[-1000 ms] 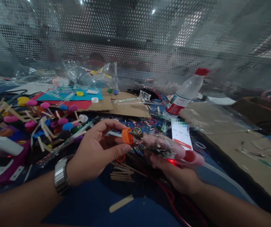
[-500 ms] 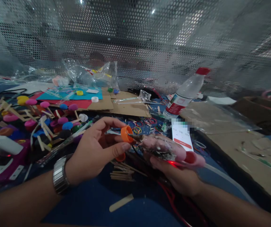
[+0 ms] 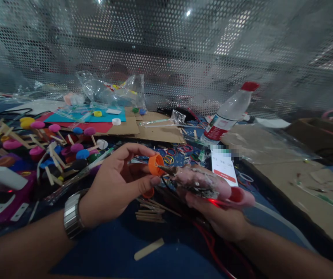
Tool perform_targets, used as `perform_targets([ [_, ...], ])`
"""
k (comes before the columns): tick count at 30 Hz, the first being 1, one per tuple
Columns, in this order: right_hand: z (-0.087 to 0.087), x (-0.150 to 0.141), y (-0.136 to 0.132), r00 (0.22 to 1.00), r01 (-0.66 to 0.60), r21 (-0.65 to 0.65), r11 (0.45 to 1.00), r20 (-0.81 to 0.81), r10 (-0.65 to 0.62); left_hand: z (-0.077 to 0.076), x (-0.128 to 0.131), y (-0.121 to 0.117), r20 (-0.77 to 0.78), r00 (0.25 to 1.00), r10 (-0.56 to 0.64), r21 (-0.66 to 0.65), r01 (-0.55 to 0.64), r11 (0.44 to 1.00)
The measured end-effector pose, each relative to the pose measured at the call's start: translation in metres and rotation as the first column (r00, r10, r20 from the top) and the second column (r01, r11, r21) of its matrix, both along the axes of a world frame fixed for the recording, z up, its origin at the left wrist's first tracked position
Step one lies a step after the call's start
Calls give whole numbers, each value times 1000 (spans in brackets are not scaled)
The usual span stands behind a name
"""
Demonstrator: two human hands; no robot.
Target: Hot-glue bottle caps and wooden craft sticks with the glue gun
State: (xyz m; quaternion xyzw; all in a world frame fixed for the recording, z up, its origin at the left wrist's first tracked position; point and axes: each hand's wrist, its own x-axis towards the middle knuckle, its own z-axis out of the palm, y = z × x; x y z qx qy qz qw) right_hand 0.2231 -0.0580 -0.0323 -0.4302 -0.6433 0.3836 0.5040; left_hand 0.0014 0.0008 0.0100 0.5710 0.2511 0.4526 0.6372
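Note:
Between the thumb and fingers of my left hand point(image 3: 117, 186) is an orange bottle cap point(image 3: 155, 165), its open side turned to the right. My right hand point(image 3: 218, 217) is wrapped round a pink hot glue gun point(image 3: 204, 184) with a red light glowing on it. The gun's dark nozzle points left and its tip is at the cap's opening. A clear glue stick point(image 3: 279, 223) sticks out of the gun's back end. Below my left thumb lies a second orange cap point(image 3: 148, 193), partly hidden.
Wooden sticks point(image 3: 150, 215) and a flat craft stick point(image 3: 149, 248) lie on the blue table point(image 3: 102, 255). Left are colourful stick-and-cap pieces point(image 3: 53, 151) and a purple device point(image 3: 12, 205). Behind are a bottle point(image 3: 227, 114), a phone point(image 3: 223, 166), cardboard point(image 3: 160, 133) and coloured paper point(image 3: 82, 116).
The glue gun has shifted very slightly right and down, its nozzle still at the cap. My left hand and the cap have hardly moved.

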Motion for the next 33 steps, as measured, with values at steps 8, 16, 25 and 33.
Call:
perform_targets([
  [8, 2, 0, 2, 999, -24, 62, 998, -30, 26, -3, 0, 2, 41, 999, 24, 62, -26, 998],
  [16, 2, 2, 2, 998, -60, 56, 997, 2, 60, -4, 0, 1, 42, 999, 33, 78, -36, 996],
  [25, 3, 2, 2, 998, -59, 80, 995, 12, 58, 0, 0, 0, 1, 999, 42, 48, -42, 998],
  [33, 5, 6, 4, 994, -92, 85, 992, 66, 87, -3, -3, -1, 18, 999, 26, 59, -27, 998],
])
